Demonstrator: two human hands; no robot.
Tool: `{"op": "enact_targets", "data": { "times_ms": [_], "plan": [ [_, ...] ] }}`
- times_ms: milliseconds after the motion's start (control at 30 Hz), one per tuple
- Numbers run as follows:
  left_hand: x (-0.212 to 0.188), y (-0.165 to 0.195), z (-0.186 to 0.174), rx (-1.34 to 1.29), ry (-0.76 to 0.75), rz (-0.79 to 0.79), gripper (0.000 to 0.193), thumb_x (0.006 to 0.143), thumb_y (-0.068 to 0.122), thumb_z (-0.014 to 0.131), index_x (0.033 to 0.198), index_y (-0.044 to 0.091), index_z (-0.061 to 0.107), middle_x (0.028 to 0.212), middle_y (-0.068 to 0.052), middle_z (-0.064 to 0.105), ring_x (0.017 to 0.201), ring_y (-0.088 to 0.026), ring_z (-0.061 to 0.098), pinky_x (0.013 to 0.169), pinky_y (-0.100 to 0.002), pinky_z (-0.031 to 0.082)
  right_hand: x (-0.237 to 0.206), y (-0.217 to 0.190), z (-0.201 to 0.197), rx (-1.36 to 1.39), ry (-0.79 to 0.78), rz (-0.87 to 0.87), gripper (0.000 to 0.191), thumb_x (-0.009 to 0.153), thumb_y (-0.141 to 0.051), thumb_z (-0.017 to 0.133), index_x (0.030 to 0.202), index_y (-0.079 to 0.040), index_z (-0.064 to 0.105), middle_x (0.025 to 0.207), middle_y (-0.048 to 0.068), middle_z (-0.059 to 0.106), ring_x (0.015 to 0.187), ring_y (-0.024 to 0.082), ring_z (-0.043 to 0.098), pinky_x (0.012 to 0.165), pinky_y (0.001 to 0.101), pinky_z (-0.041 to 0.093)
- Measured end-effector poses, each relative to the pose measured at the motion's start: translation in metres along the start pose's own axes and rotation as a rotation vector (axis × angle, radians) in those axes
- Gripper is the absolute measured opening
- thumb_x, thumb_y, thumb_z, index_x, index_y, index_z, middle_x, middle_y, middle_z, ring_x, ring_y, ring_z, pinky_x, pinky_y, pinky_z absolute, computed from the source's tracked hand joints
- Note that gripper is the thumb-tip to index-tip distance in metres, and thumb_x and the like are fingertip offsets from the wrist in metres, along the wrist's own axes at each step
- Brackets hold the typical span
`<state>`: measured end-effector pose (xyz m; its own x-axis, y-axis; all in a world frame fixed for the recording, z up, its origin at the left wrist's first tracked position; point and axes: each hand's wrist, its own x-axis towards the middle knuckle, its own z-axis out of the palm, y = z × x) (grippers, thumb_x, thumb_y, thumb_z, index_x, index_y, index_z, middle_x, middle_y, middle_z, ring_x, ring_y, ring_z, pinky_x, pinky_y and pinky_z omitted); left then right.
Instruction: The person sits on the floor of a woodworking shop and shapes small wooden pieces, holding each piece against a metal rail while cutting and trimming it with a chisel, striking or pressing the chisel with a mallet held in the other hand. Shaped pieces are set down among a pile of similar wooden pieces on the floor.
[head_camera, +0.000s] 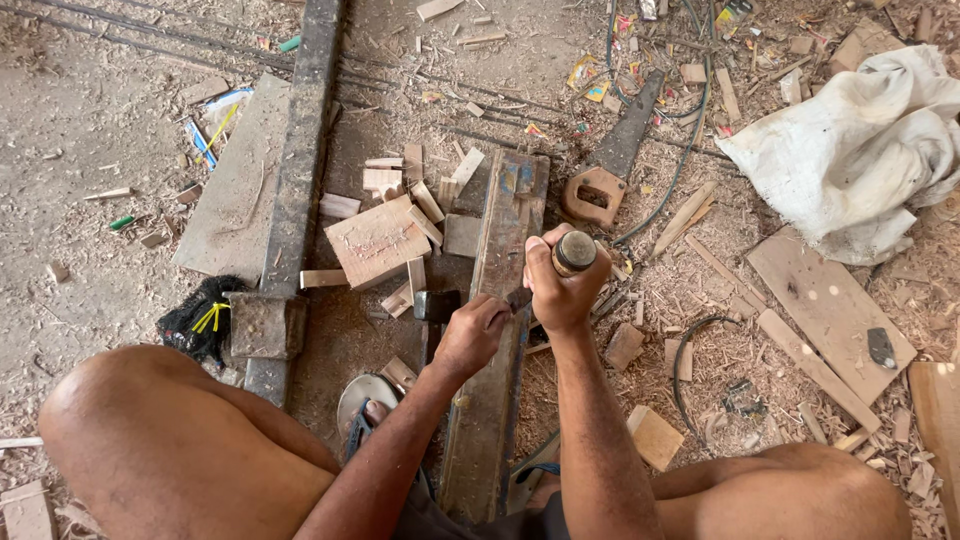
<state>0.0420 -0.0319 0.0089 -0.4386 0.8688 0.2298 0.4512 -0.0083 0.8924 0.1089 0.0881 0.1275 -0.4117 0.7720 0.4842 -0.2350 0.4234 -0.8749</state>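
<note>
Squatting over a long worn wooden plank (497, 340) laid on a dirt floor (90, 170) strewn with sawdust and shavings. Right hand (562, 280) clenched round a chisel handle (574, 252), upright on the plank. Left hand (472, 330) curled on a hammer (436, 306) beside it. Beyond, offcut blocks (378, 240), a handsaw (610, 160), a white sack (860, 150).

Handsaw with a wooden handle (596, 193) on the ground, crumpled white sack (860, 140) at upper right, flat board (828, 310) beside it, square wood block (376, 240) among small offcuts, long metal bar (295, 170), black cable (690, 130), sawdust-covered floor (80, 150).
</note>
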Motion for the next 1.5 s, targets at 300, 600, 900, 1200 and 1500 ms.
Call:
{"op": "enact_targets", "data": {
  "times_ms": [300,600,900,1200,1500],
  "plan": [
    [0.003,-0.005,0.001,-0.026,0.045,-0.019,0.01,0.09,0.001,0.071,0.1,0.001,0.07,0.095,-0.013,0.07,0.086,-0.032,0.072,0.075,-0.041,0.059,-0.003,0.01,0.003,-0.076,0.157,-0.046,0.02,0.092,0.001,0.061,0.072,-0.004,0.061,0.056,0.006,0.061,0.045,0.011,0.062,0.037,0.0254,0.05],
    [0.002,-0.006,0.013,-0.021,0.003,-0.06,0.007,0.094,0.004,0.071,0.1,0.003,0.071,0.099,-0.012,0.072,0.089,-0.024,0.075,0.079,-0.034,0.064,0.029,0.033,0.006,-0.247,-0.016,0.062,0.019,0.091,-0.008,0.064,0.073,-0.006,0.064,0.054,0.006,0.063,0.041,0.01,0.062,0.035,0.0234,0.052],
    [0.004,-0.009,0.006,-0.082,0.107,-0.093,0.007,0.092,-0.002,0.069,0.099,0.0,0.069,0.096,-0.013,0.071,0.086,-0.026,0.075,0.075,-0.037,0.063,0.018,0.023,0.002,-0.118,0.05,0.031,0.021,0.093,-0.004,0.061,0.072,-0.005,0.063,0.055,0.004,0.061,0.044,0.011,0.061,0.038,0.0259,0.049],
    [0.002,-0.006,0.002,-0.044,0.102,-0.051,0.007,0.093,-0.006,0.066,0.097,-0.001,0.068,0.096,-0.017,0.068,0.088,-0.039,0.069,0.073,-0.045,0.056,0.013,0.005,0.012,-0.141,0.085,-0.016,0.019,0.093,-0.004,0.064,0.073,-0.005,0.064,0.057,0.005,0.064,0.046,0.01,0.063,0.038,0.0255,0.05],
    [0.0,-0.01,0.01,-0.067,0.209,0.117,0.022,0.087,-0.012,0.061,0.095,0.005,0.073,0.093,-0.013,0.071,0.087,-0.033,0.071,0.076,-0.041,0.059,0.007,-0.004,0.009,-0.07,0.047,-0.009,0.018,0.1,-0.007,0.066,0.082,-0.004,0.065,0.064,0.005,0.064,0.053,0.011,0.061,0.047,0.0276,0.047]
  ]
}}
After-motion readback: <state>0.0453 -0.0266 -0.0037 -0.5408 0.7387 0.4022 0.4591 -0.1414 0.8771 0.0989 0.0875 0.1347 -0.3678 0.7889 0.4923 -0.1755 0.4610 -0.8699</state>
